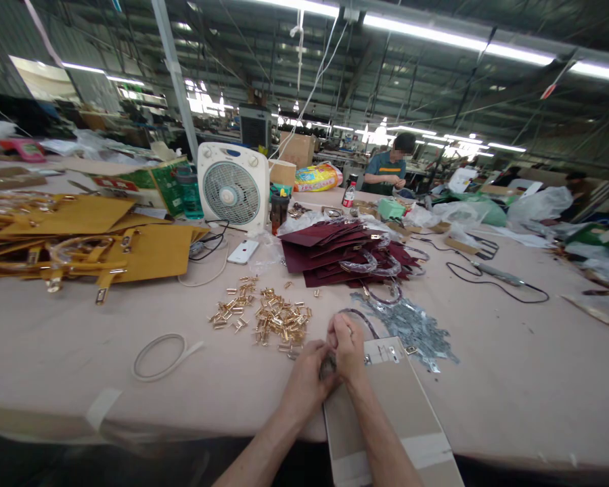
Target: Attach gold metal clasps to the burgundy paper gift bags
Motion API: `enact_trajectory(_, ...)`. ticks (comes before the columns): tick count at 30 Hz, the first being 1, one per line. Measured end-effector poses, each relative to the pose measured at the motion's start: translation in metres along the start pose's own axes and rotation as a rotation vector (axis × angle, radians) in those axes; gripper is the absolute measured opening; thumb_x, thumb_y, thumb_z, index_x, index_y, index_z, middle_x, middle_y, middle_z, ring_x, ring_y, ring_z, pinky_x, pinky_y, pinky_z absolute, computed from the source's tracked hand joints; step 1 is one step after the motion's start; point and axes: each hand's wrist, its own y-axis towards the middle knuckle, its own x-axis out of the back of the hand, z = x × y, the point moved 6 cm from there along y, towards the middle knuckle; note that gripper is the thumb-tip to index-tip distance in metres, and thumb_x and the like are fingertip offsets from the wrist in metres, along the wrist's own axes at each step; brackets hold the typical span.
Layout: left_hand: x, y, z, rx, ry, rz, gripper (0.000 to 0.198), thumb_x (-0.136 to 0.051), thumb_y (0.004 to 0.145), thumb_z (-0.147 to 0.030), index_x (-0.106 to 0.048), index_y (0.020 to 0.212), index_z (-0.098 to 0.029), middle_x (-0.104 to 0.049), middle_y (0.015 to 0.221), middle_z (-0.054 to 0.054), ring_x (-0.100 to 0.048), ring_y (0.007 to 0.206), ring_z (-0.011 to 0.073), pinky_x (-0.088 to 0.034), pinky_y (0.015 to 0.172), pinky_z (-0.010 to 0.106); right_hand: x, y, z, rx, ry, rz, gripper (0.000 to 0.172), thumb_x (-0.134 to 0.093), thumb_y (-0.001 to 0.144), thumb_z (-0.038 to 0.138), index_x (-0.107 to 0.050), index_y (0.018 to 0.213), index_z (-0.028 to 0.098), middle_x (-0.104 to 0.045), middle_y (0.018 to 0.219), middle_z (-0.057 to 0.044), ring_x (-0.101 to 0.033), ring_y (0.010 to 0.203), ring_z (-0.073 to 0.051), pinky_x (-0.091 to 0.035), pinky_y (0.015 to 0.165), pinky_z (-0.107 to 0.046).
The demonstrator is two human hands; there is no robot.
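A flat beige-grey bag panel lies at the table's front edge, with a strip of tape across its lower part and small metal plates near its top edge. At its upper left corner my left hand is closed round something dark that I cannot make out. Just above, my right hand has its fingers pinched together; what they hold is hidden. A dark curved handle rises behind the right hand. Gold metal fittings lie in a loose pile beyond my left hand. Grey metal plates are heaped beyond the panel.
Maroon bag pieces with wrapped handles are stacked at centre, mustard ones at left. A fan, a phone, a coil of tubing and a corded tool are on the table. Another person works beyond.
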Motion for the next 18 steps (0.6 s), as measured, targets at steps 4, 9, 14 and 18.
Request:
enact_trajectory(4,0.001,-0.001,-0.002,-0.017,-0.005,0.006,0.048,-0.072,0.077,-0.014,-0.07,0.123,-0.024,-0.067,0.128,0.008,-0.059,0.121,0.0273,-0.045,0.107,0.039,0.004,-0.005,-0.009,-0.039,0.06,-0.05,0.045,-0.052,0.1,0.054,-0.052,0.07,0.021,-0.04,0.051,0.008,-0.035,0.045,-0.01,-0.029,0.044,-0.023)
enact_trajectory(9,0.002,0.001,0.0,-0.01,0.018,0.038,0.052,-0.081,0.073,-0.02,-0.071,0.124,-0.024,-0.067,0.126,0.008,-0.061,0.118,0.0276,-0.046,0.106,0.038,0.011,-0.002,-0.001,-0.094,0.144,-0.093,0.04,-0.058,0.098,0.052,-0.056,0.074,0.02,-0.043,0.052,0.008,-0.037,0.044,-0.008,-0.028,0.043,-0.021)
enact_trajectory(14,0.002,0.001,0.003,-0.006,0.037,0.033,0.059,-0.088,0.066,-0.021,-0.071,0.122,-0.023,-0.067,0.126,0.008,-0.06,0.119,0.0285,-0.045,0.107,0.039,0.02,-0.005,0.036,0.071,0.323,-0.185,0.037,-0.059,0.098,0.046,-0.058,0.072,0.02,-0.042,0.054,0.007,-0.036,0.042,-0.008,-0.024,0.04,-0.02)
enact_trajectory(18,0.003,0.001,-0.002,-0.041,0.028,0.027,0.038,-0.083,0.069,-0.017,-0.072,0.105,-0.022,-0.069,0.115,0.006,-0.062,0.111,0.0263,-0.047,0.099,0.035,0.008,-0.018,0.027,0.104,0.255,-0.129,0.045,-0.057,0.099,0.048,-0.052,0.063,0.021,-0.038,0.051,0.007,-0.033,0.041,-0.008,-0.025,0.04,-0.023)
